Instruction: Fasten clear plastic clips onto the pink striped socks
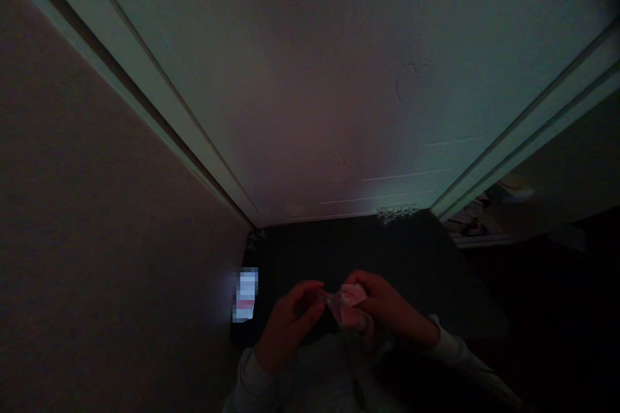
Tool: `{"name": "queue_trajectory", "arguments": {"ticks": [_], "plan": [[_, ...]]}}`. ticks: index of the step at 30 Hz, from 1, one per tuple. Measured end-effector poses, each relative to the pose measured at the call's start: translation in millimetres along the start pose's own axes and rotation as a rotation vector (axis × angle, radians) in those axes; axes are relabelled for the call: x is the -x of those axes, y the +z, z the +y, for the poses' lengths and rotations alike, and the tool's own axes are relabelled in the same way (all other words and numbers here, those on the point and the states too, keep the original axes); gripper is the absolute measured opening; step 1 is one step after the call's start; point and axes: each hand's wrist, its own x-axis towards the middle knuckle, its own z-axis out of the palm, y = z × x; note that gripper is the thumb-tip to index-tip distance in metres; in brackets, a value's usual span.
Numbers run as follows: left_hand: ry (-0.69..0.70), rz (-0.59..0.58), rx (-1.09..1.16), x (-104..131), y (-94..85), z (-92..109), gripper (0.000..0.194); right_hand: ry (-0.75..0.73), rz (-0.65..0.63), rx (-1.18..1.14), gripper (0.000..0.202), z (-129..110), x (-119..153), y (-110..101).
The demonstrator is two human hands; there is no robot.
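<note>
A small pink piece (352, 318), thin and soft-looking, hangs creased and partly folded in the right hand (385, 302), its lower flap loose. From its left side runs a narrow, shiny see-through part (332, 299) — crinkled, perhaps twisted — reaching the left hand's (290, 321) fingertips. Both parts are held up, roughly level; dim light hides their exact material.

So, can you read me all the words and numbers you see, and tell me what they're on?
None that can be read.
Bright rectangle at the left: blocky and blurred, unreadable.
Printed-looking things at the right: too dark and small to read.
Pinkish thing in the right hand: no writing shows.
Pale panel ahead: a striped heart, but no letters.
</note>
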Motion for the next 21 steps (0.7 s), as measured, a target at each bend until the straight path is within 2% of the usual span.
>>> {"name": "queue_trajectory", "arguments": {"ticks": [6,13,18,21], "plan": [[-0.044,-0.004,-0.049,-1.5,-0.3,-4.1,0.031,-0.015,0.036,0.038,0.011,0.8,-0.2,0.3],[-0.043,-0.018,-0.046,-1.9,-0.1,-4.2,0.029,-0.038,0.07,0.068,0.021,1.3,-0.9,1.9],[-0.041,-0.012,-0.053,-2.3,1.0,-5.6,0.028,-0.1,0.113,0.022,0.03,1.9,0.8,4.6],[-0.047,0.004,-0.053,-1.8,2.2,-5.2,0.028,-0.133,0.133,0.022,0.029,1.9,2.5,6.3]]}}
